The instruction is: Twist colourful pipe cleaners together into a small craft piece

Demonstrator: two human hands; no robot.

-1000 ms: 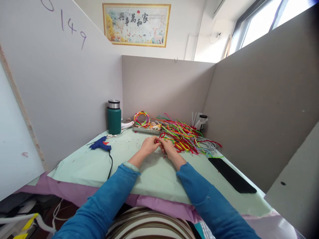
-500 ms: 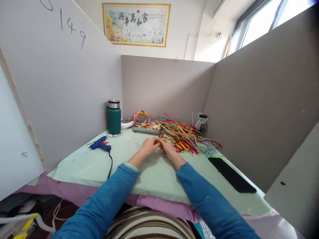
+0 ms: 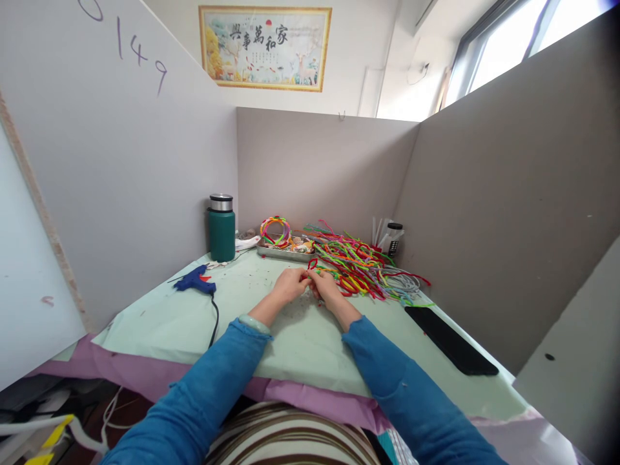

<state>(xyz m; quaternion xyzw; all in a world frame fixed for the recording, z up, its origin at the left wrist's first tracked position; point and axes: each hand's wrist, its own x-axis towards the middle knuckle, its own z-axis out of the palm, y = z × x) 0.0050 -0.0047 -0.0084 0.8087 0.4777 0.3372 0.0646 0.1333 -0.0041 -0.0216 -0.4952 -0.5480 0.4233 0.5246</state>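
Note:
My left hand (image 3: 289, 285) and my right hand (image 3: 326, 286) meet fingertip to fingertip over the middle of the table. Both are closed in a pinch on a red pipe cleaner (image 3: 312, 263), whose bent loop shows just above the fingers. The rest of it is hidden by my hands. Just beyond and to the right lies a heap of coloured pipe cleaners (image 3: 351, 258). Behind my left hand stands a metal tray (image 3: 285, 254) with small pieces in it and a multicoloured ring (image 3: 275, 231) of twisted pipe cleaners on top.
A blue glue gun (image 3: 195, 280) lies at the left, its cord running toward the front edge. Behind it stands a green bottle (image 3: 221, 234). A black flat pad (image 3: 450, 340) lies at the right. A jar (image 3: 394, 237) stands at the back right. Grey partitions enclose the table.
The red loop above my fingers has shifted very slightly. My hands stay in nearly the same place, still pinched together.

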